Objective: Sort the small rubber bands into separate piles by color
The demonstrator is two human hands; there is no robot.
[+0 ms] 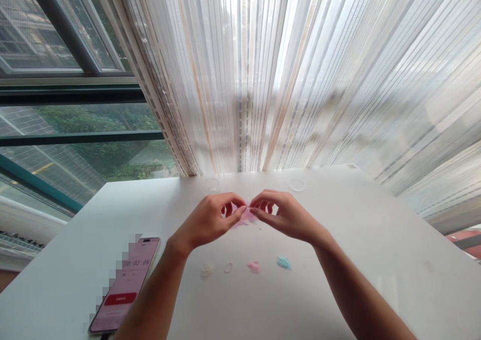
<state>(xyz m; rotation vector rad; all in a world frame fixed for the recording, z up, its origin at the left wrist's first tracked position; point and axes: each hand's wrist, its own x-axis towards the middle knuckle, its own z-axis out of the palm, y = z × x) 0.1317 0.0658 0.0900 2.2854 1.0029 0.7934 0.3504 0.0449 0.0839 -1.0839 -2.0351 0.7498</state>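
Note:
My left hand [210,219] and my right hand [283,215] are raised over the far half of the white table [323,300]. Thumb and index finger of each are pinched together, and the two pinches nearly meet. Whatever is between the fingertips is too small to make out. Just behind and below them lies a loose pink-purple pile [246,219], partly hidden by the hands. Nearer me sit a cream-coloured little heap [207,271], a single pale pink loop [228,268], a pink heap [254,266] and a light blue heap [284,262], in a row.
Left of my left forearm lies a phone [130,285] with a timer on its screen. Two clear round dishes or lids [211,185] [297,185] are at the table's far edge. A sheer striped curtain [240,79] hangs behind, beside a window [75,119] on the left.

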